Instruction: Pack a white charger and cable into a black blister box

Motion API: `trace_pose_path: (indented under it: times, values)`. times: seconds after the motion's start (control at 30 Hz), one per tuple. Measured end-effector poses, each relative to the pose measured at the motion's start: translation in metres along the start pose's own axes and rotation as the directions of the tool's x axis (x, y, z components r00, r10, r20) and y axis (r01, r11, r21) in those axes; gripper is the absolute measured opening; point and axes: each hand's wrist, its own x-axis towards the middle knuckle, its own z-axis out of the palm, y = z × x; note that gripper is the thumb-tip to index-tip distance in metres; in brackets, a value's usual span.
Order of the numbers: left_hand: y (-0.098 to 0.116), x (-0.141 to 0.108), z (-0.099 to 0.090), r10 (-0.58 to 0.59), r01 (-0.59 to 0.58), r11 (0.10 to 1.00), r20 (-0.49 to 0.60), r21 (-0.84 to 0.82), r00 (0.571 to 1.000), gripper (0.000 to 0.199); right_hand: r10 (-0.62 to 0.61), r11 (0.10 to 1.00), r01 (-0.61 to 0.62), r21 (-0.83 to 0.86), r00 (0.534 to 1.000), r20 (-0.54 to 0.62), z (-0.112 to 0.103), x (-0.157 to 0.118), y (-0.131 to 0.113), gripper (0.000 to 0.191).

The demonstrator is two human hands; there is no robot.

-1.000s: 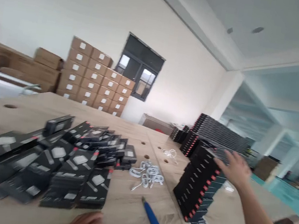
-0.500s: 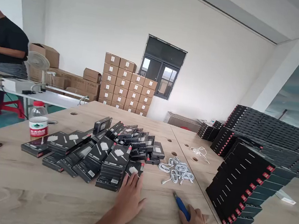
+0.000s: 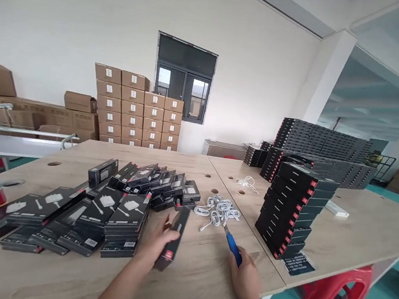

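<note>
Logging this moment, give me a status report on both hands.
Left hand gripping a black retail box, lifted on edge. Right hand closed on blue-handled tool. White cable bundle lies just ahead of the tool tip, not touching.

Both forearms reach forward from below. The left hand (image 3: pixel 156 242) is curled in a grip, thumb up. The right hand (image 3: pixel 245 279) is closed, knuckles up.

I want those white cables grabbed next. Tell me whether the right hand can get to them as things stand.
Probably yes, but not freely: the right hand is shut on the blue tool, whose tip points at the white cables. Bare table lies between, with nothing blocking.
</note>
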Motion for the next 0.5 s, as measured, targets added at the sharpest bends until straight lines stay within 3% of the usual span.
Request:
trace_pose_path:
  times: [0.07, 0.1, 0.13, 0.2, 0.23, 0.27, 0.37, 0.5]
  values:
    - [-0.003, -0.017, -0.015, 0.003, 0.007, 0.977, 0.045, -0.214, 0.999, 0.073, 0.006, 1.000, -0.006, 0.010, 1.000, 0.003, 0.000, -0.001, 0.002, 0.049]
    - [-0.005, -0.025, -0.020, 0.007, 0.020, 0.920, 0.067, -0.392, 0.998, 0.074, 0.003, 1.000, -0.003, 0.014, 1.000, 0.000, 0.001, -0.001, 0.003, 0.048]
    - [-0.009, -0.031, -0.024, 0.016, 0.045, 0.804, 0.096, -0.592, 0.995, 0.073, -0.005, 1.000, 0.005, 0.022, 1.000, -0.005, 0.002, -0.002, 0.005, 0.047]
    - [-0.018, -0.039, -0.029, 0.040, 0.151, 0.436, 0.187, -0.887, 0.981, 0.064, -0.040, 0.996, 0.042, 0.075, 0.999, -0.022, 0.004, -0.004, 0.005, 0.046]
    - [-0.024, -0.040, -0.030, 0.049, 0.227, 0.284, 0.250, -0.932, 0.967, 0.055, -0.072, 0.989, 0.076, 0.128, 0.997, -0.035, 0.005, -0.007, 0.003, 0.047]
    - [-0.031, -0.039, -0.030, 0.047, 0.300, 0.213, 0.317, -0.930, 0.947, 0.046, -0.113, 0.974, 0.120, 0.194, 0.992, -0.050, 0.006, -0.011, -0.001, 0.047]
    - [-0.050, -0.032, -0.029, -0.002, 0.448, 0.217, 0.459, -0.867, 0.889, 0.027, -0.267, 0.884, 0.267, 0.385, 0.962, -0.054, 0.005, -0.035, -0.026, 0.042]
    - [-0.062, -0.024, -0.027, 0.005, 0.490, 0.256, 0.508, -0.833, 0.862, 0.025, -0.438, 0.788, 0.383, 0.481, 0.899, 0.002, 0.000, -0.073, -0.072, 0.031]
